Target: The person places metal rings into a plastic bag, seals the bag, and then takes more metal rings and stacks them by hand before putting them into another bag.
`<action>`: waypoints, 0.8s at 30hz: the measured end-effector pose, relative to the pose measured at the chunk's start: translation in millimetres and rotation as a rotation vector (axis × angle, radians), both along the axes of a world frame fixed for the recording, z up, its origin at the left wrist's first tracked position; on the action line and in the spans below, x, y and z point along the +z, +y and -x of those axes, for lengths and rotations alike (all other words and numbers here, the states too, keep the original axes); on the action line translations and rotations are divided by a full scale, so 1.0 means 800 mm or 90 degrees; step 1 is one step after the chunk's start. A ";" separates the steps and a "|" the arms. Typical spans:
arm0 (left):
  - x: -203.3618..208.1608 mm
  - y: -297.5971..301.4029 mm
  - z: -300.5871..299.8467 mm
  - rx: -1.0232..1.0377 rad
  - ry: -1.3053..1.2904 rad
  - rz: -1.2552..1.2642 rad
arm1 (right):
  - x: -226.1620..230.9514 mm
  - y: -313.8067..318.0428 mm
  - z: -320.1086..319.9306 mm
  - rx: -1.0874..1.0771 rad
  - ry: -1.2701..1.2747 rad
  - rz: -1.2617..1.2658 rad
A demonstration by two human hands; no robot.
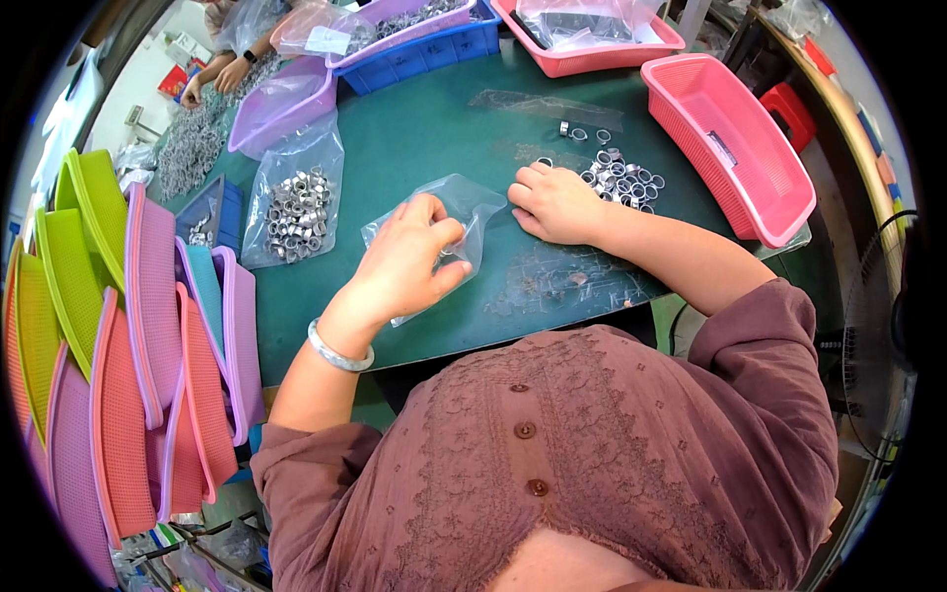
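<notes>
My left hand [409, 252], with a pale bangle [340, 347] at the wrist, is bent over a clear plastic bag [475, 202]. Its fingers curl down onto the film, and the thumb stands a little apart. Just right of the bag, my right hand [557, 202] rests low over the green table with its fingers curled under. What they hold, if anything, is hidden. A loose pile of small metal ring clamps [623, 181] lies beside that hand, partly behind the wrist. One single ring [545, 161] shows at the far side of its fingers.
A clear bag of metal rings [296, 217] lies at left on the green table [414, 128]. Pink baskets [730, 148] stand right and back; a blue crate [424, 64] and purple basket [286, 99] stand back left. Stacked coloured baskets [153, 306] crowd the left. Another person's hands [232, 74] work far left.
</notes>
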State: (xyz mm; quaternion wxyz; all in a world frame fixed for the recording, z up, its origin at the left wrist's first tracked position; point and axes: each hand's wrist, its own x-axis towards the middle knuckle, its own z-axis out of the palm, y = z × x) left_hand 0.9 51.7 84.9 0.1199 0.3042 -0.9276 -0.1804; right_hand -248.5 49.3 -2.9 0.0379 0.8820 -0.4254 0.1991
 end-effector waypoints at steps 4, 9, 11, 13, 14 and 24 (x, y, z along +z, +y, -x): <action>-0.002 0.001 0.004 -0.042 -0.038 0.026 | -0.001 0.000 -0.002 -0.029 -0.016 -0.002; -0.017 0.004 0.013 -0.035 -0.038 0.034 | 0.002 0.001 -0.005 -0.036 -0.026 0.000; -0.012 0.005 0.018 -0.028 -0.047 0.032 | 0.002 0.005 -0.005 -0.017 -0.001 0.043; -0.013 0.005 0.018 -0.039 -0.042 0.015 | 0.001 0.012 -0.005 -0.026 -0.003 -0.016; -0.018 0.003 0.017 -0.043 -0.034 0.010 | 0.001 0.013 -0.005 -0.032 0.008 -0.035; -0.023 0.002 0.020 -0.006 0.018 -0.028 | 0.039 -0.016 -0.021 -0.128 -0.403 -0.148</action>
